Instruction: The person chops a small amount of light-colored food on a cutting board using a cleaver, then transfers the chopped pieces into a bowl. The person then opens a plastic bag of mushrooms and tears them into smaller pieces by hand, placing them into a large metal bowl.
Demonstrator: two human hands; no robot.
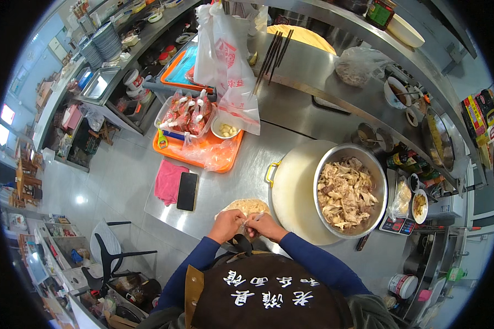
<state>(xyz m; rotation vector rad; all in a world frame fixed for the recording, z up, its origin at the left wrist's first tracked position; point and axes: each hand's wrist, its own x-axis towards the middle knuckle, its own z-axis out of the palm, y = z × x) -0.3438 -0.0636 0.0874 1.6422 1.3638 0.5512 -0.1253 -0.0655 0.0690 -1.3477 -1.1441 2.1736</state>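
Note:
Close in front of my body, a clear plastic bag of pale shredded food [247,205] lies on the steel worktable [247,177]. My left hand [229,225] and my right hand [265,226] meet at its gathered neck, fingertips pinching the twisted plastic. To the right sits a large round white cutting board [294,197] with a yellow handle. A steel bowl of sliced cooked meat [348,193] rests over the board's right part. Left of the bag lie a black smartphone [187,191] and a folded pink cloth [169,181].
An orange tray [226,162] holds a tub of red sauce bags [189,113] and a bowl of peeled garlic [225,128]. White plastic bags [226,53] hang above it. A digital scale [397,224] stands right of the steel bowl. A steel shelf [313,61] overhangs the table's back.

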